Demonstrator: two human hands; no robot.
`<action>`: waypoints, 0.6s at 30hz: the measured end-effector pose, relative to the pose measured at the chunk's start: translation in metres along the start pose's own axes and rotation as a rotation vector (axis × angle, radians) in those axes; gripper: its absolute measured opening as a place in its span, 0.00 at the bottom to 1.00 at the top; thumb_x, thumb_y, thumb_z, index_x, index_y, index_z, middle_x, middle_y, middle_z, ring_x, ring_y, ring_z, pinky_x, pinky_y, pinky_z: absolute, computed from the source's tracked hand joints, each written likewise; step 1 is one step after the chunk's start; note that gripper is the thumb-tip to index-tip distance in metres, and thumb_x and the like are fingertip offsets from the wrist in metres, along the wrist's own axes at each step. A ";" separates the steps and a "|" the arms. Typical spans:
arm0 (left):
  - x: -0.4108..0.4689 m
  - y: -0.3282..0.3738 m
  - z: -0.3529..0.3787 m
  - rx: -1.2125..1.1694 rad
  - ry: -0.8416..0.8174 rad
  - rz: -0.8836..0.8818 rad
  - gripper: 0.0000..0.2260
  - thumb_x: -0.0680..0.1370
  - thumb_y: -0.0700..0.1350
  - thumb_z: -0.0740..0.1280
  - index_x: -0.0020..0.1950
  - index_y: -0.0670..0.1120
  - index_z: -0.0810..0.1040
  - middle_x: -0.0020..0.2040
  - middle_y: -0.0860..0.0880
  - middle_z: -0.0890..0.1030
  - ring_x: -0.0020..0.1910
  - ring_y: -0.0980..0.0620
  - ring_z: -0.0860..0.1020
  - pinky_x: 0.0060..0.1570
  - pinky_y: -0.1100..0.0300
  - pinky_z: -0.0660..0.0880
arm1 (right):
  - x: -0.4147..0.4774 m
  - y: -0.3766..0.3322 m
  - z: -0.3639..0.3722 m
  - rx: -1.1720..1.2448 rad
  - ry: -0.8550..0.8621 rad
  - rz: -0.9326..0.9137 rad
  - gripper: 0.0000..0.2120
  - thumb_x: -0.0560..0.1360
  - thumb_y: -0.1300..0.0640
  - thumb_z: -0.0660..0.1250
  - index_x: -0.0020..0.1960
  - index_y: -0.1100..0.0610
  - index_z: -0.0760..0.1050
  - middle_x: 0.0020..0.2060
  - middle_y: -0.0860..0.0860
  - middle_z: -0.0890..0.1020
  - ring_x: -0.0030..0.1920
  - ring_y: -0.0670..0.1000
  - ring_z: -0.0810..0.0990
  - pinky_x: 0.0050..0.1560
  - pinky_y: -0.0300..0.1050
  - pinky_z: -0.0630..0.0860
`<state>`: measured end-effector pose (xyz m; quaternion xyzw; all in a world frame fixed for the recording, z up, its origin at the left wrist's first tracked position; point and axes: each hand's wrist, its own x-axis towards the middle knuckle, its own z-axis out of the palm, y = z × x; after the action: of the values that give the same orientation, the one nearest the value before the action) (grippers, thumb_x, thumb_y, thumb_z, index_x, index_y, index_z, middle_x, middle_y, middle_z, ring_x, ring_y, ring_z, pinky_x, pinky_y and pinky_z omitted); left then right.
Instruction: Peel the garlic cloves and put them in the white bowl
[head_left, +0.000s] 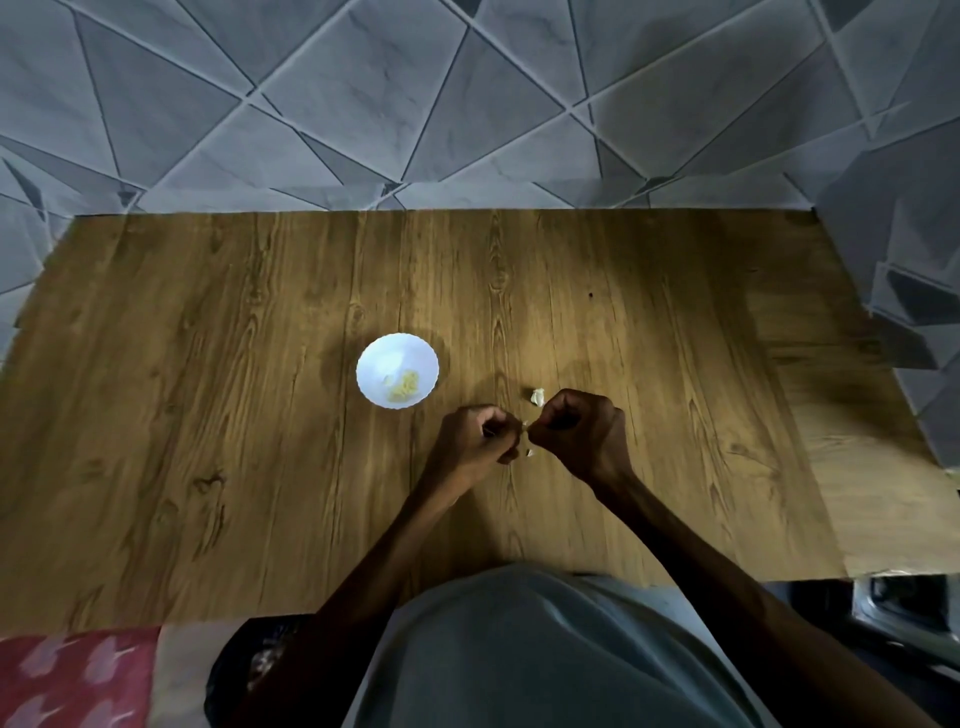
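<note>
Peeling under way at mid-table, both hands on one clove.

Close together just above the table (208, 415): left hand (478, 439) and right hand (582, 431), fingers of both curled tight, tips pinching a small pale clove (525, 425) between them. Clove mostly hidden, so cannot tell how much skin remains. Pale scrap (530, 453) just below the pinch; on the wood or falling, cannot tell. Second clove (537, 396) lying on the table just beyond the right hand, apart from it. Bowl (379, 358) upright, left of the hands, near but not touching. Yellowish peeled cloves (404, 388) inside, toward the near right wall.
</note>
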<state>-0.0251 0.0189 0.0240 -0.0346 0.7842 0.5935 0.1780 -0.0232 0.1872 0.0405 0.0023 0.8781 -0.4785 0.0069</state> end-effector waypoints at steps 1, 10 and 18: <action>0.000 0.000 0.000 0.025 0.000 0.002 0.03 0.78 0.40 0.68 0.48 0.44 0.81 0.37 0.49 0.83 0.37 0.54 0.83 0.39 0.60 0.80 | 0.000 0.000 0.000 0.004 -0.006 0.012 0.07 0.67 0.65 0.77 0.38 0.58 0.80 0.32 0.47 0.83 0.32 0.43 0.82 0.34 0.35 0.79; 0.001 0.003 0.002 0.155 0.006 0.080 0.03 0.75 0.39 0.68 0.44 0.46 0.80 0.35 0.53 0.80 0.32 0.60 0.78 0.34 0.66 0.74 | -0.001 -0.001 -0.004 0.138 -0.072 0.111 0.06 0.69 0.65 0.76 0.40 0.58 0.80 0.34 0.50 0.84 0.35 0.47 0.84 0.38 0.41 0.82; 0.003 0.005 0.000 -0.174 -0.094 -0.139 0.06 0.79 0.37 0.65 0.44 0.45 0.79 0.35 0.47 0.79 0.34 0.52 0.78 0.35 0.62 0.75 | 0.001 0.000 -0.012 0.667 -0.300 0.426 0.02 0.75 0.67 0.70 0.45 0.62 0.79 0.44 0.63 0.83 0.44 0.55 0.82 0.47 0.45 0.81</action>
<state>-0.0287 0.0207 0.0276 -0.0763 0.7160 0.6467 0.2516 -0.0246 0.1969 0.0469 0.1163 0.6442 -0.7194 0.2322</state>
